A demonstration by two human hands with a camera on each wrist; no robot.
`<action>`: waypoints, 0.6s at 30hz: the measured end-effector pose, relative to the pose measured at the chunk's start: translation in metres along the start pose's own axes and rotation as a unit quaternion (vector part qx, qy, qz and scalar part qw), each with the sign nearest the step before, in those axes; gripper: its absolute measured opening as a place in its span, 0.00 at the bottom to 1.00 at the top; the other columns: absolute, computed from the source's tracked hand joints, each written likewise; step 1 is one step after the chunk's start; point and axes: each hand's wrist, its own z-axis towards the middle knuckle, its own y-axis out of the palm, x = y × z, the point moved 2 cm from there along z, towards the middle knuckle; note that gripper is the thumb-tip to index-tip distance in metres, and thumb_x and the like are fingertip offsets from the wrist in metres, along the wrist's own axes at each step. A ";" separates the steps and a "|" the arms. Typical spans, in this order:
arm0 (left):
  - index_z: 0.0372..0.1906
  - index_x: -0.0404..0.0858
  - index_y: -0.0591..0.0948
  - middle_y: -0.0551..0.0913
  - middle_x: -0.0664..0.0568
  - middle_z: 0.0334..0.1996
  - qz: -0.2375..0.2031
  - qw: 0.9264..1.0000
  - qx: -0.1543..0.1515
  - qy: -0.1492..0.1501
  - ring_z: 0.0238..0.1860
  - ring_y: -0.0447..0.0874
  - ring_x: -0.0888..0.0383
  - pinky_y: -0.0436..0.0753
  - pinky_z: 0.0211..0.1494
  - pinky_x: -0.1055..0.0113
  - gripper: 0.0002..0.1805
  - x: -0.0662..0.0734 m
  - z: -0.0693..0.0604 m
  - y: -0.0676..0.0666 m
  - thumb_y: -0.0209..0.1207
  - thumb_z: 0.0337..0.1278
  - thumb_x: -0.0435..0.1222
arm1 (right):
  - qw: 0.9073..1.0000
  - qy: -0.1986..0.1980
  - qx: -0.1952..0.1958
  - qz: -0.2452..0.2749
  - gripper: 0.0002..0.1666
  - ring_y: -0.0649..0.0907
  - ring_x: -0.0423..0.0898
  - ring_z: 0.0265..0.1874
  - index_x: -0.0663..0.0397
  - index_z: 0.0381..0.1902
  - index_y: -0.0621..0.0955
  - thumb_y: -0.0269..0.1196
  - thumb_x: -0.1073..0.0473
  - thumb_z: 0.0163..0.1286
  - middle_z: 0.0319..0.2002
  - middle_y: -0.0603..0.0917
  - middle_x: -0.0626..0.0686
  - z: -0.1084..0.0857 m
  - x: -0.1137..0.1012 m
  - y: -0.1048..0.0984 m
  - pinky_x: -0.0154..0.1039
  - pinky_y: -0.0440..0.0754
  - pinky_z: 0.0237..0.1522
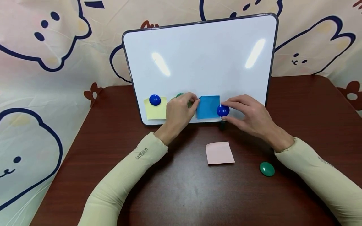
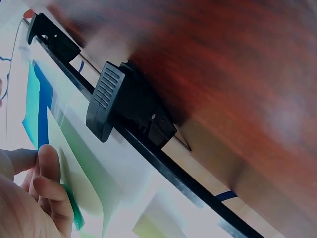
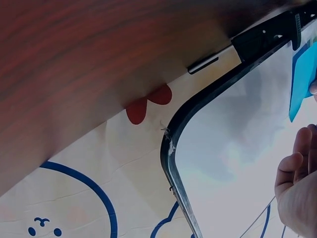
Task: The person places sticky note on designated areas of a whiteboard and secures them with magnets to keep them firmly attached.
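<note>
Against the whiteboard, my left hand pinches the left edge of a blue sticky note. My right hand holds a round blue magnet between thumb and fingers at the note's right edge. Left of these, a yellow sticky note sits under another blue magnet. A green magnet is mostly hidden behind my left hand; the left wrist view shows it on a pale sheet. The right wrist view does not show the held magnet clearly.
A pink sticky note and a loose green magnet lie on the dark wooden table. Black clip feet grip the board's lower edge. Behind hangs a cloth printed with cartoon figures.
</note>
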 end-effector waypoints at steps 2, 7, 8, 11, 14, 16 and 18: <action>0.39 0.38 0.86 0.90 0.49 0.33 0.000 1.000 0.001 0.000 0.31 0.88 0.57 0.82 0.32 0.68 0.09 0.000 -0.001 0.000 0.64 0.64 0.40 | 1.000 0.002 0.000 0.001 0.33 0.82 0.51 0.50 0.51 0.56 0.84 0.79 0.58 0.50 0.49 0.85 0.55 0.001 0.000 0.001 0.52 0.85 0.50; 0.39 0.38 0.86 0.90 0.49 0.34 0.001 1.000 0.002 0.000 0.31 0.88 0.56 0.82 0.32 0.67 0.09 0.001 -0.001 -0.001 0.64 0.64 0.40 | 1.000 0.002 0.002 0.002 0.32 0.82 0.51 0.51 0.51 0.56 0.84 0.79 0.58 0.50 0.49 0.85 0.55 0.003 -0.002 0.002 0.52 0.84 0.50; 0.39 0.38 0.86 0.90 0.49 0.34 0.002 1.000 0.002 0.000 0.31 0.88 0.56 0.82 0.32 0.67 0.09 0.001 -0.001 -0.001 0.64 0.64 0.40 | 1.000 0.002 0.002 0.003 0.32 0.82 0.50 0.51 0.51 0.56 0.84 0.79 0.58 0.50 0.49 0.85 0.55 0.003 -0.002 0.002 0.52 0.84 0.51; 0.39 0.38 0.86 0.90 0.49 0.34 0.003 1.000 0.000 -0.001 0.32 0.88 0.56 0.83 0.33 0.67 0.09 0.001 -0.001 -0.001 0.64 0.64 0.40 | 1.000 0.001 0.003 0.008 0.32 0.82 0.51 0.51 0.51 0.56 0.84 0.79 0.58 0.50 0.49 0.85 0.55 0.005 -0.002 0.003 0.52 0.84 0.51; 0.39 0.38 0.86 0.90 0.49 0.34 0.004 1.000 -0.002 -0.002 0.32 0.88 0.56 0.83 0.34 0.67 0.09 0.001 -0.001 -0.001 0.64 0.64 0.40 | 1.000 0.004 0.003 0.014 0.32 0.82 0.51 0.51 0.51 0.56 0.84 0.79 0.59 0.50 0.49 0.85 0.55 0.007 -0.002 0.005 0.53 0.84 0.51; 0.39 0.38 0.86 0.90 0.49 0.34 0.005 1.000 -0.003 -0.004 0.33 0.88 0.56 0.83 0.34 0.67 0.09 0.002 -0.001 -0.001 0.64 0.64 0.41 | 1.000 0.005 0.002 0.018 0.33 0.82 0.52 0.51 0.51 0.56 0.84 0.79 0.59 0.49 0.49 0.84 0.55 0.007 -0.002 0.006 0.54 0.84 0.50; 0.39 0.38 0.86 0.90 0.49 0.34 0.005 1.000 -0.004 -0.005 0.33 0.88 0.56 0.84 0.35 0.67 0.09 0.002 0.000 0.000 0.64 0.64 0.41 | 1.000 0.006 0.001 0.021 0.33 0.82 0.52 0.52 0.51 0.56 0.84 0.79 0.60 0.49 0.49 0.84 0.56 0.008 -0.002 0.007 0.54 0.84 0.50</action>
